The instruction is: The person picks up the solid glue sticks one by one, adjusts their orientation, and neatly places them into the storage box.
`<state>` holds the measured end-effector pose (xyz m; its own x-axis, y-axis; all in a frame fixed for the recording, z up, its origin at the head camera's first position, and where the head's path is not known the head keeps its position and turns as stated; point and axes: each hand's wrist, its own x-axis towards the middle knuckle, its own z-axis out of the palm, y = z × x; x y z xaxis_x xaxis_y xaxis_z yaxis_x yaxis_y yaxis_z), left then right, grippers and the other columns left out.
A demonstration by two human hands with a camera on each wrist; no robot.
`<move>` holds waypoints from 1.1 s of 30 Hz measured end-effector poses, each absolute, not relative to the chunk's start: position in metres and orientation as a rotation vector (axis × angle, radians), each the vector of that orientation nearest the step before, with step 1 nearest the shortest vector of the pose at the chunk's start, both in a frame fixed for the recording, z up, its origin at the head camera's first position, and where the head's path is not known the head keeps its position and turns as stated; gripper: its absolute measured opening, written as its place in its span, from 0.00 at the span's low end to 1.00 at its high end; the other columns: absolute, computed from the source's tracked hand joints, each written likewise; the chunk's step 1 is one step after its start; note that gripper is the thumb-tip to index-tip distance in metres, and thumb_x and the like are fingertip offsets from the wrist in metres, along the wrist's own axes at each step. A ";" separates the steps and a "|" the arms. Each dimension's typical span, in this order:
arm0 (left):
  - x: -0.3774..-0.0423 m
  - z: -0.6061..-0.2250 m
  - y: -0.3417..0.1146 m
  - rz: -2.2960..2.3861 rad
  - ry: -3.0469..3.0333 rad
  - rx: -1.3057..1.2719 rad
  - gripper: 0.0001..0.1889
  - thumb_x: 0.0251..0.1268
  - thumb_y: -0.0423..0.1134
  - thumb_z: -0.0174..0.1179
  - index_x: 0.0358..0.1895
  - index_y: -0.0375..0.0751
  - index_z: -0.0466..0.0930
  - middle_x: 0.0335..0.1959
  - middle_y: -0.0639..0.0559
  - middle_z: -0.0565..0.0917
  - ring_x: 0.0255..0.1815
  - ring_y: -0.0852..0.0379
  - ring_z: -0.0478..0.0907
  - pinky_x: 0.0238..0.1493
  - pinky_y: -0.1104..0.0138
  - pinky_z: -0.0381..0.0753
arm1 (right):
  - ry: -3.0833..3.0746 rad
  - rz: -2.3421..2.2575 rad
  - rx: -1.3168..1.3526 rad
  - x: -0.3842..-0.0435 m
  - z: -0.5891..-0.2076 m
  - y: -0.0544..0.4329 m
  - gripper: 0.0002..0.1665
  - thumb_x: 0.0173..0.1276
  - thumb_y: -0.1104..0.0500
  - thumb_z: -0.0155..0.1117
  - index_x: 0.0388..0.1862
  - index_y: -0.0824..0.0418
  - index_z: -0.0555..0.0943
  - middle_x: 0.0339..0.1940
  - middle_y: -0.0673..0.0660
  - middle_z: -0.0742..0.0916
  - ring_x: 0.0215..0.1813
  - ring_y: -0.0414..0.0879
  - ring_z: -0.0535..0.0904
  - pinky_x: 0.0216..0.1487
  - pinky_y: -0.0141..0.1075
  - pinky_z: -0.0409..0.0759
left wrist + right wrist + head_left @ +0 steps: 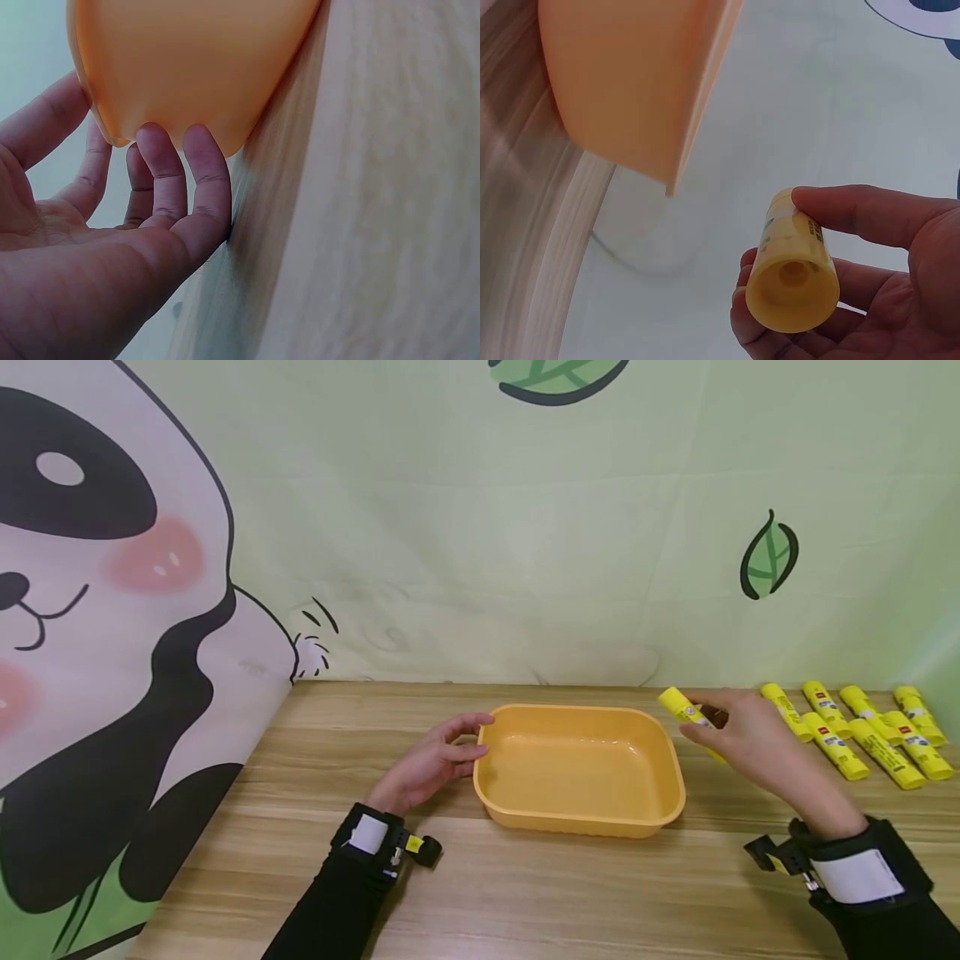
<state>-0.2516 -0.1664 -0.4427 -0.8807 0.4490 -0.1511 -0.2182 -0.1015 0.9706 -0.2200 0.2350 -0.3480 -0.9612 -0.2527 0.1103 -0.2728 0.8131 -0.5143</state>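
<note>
A yellow-orange plastic basin (pixel 577 822) stands on the wooden table. My left hand (pixel 435 760) holds its left end, with thumb and fingertips at the rim; in the left wrist view, curled fingers (pixel 161 154) rest against the outer wall. My right hand (pixel 757 743) pinches a yellow glue stick (pixel 681 704) between thumb and fingers, just off the basin's right end. The stick is tilted, and the right wrist view shows its hollow round end (pixel 793 295) facing the camera. The inside of the basin shows only its bare floor.
Several more yellow glue sticks (pixel 888 753) lie in two slanted rows at the table's right back. Behind the wooden table (pixel 570 893) hangs a pale green cloth (pixel 420 527) printed with a panda and leaves.
</note>
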 end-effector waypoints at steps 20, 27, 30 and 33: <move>-0.251 -0.443 -0.166 2.033 1.740 0.251 0.25 0.76 0.27 0.56 0.73 0.35 0.68 0.58 0.45 0.66 0.49 0.56 0.79 0.51 0.67 0.83 | -2.983 0.863 0.527 -0.218 -0.357 0.213 0.28 0.72 0.58 0.70 0.63 0.77 0.79 0.35 0.60 0.83 0.37 0.51 0.74 0.32 0.39 0.72; -0.252 -0.442 -0.166 2.025 1.754 0.250 0.25 0.76 0.27 0.56 0.73 0.36 0.68 0.58 0.46 0.67 0.48 0.56 0.79 0.50 0.68 0.83 | -2.979 0.872 0.535 -0.216 -0.357 0.212 0.28 0.72 0.57 0.71 0.62 0.77 0.79 0.36 0.60 0.84 0.37 0.51 0.75 0.32 0.38 0.73; -0.252 -0.443 -0.166 2.027 1.751 0.254 0.25 0.76 0.27 0.56 0.73 0.35 0.68 0.58 0.46 0.67 0.48 0.56 0.79 0.51 0.67 0.82 | -2.984 0.884 0.542 -0.217 -0.357 0.210 0.27 0.72 0.58 0.70 0.61 0.76 0.80 0.37 0.60 0.85 0.38 0.52 0.76 0.33 0.39 0.75; -0.252 -0.443 -0.166 2.028 1.749 0.257 0.25 0.77 0.26 0.55 0.74 0.35 0.68 0.58 0.46 0.68 0.49 0.56 0.78 0.52 0.67 0.82 | -2.998 0.897 0.530 -0.218 -0.356 0.209 0.27 0.73 0.57 0.70 0.62 0.77 0.79 0.40 0.63 0.85 0.39 0.53 0.78 0.33 0.39 0.77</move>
